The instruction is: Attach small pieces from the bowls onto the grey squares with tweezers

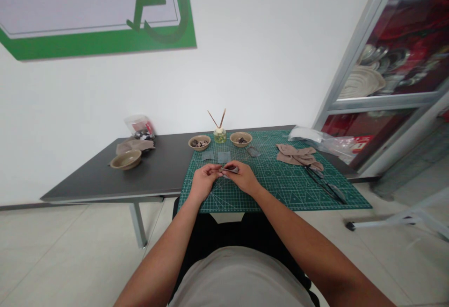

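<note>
Both hands meet over the green cutting mat (pixel 280 181) and pinch a small grey fabric piece (pixel 230 170) between them. My left hand (pixel 203 180) grips its left end with closed fingers. My right hand (pixel 243 177) holds the right end, fingers curled over it. Two more grey fabric pieces (pixel 217 156) lie flat on the mat just beyond the hands. Behind them stand two small bowls (pixel 199 142) (pixel 241 139) holding dark bits, with a reed diffuser jar (pixel 220 134) between them.
Beige cloth (pixel 297 155) and black scissors (pixel 326 184) lie on the mat's right side. Clear plastic bags (pixel 322 141) sit at the table's right end. An empty bowl (pixel 126 160), cloth and a bag (pixel 140 127) are at the far left of the grey table (pixel 105 181).
</note>
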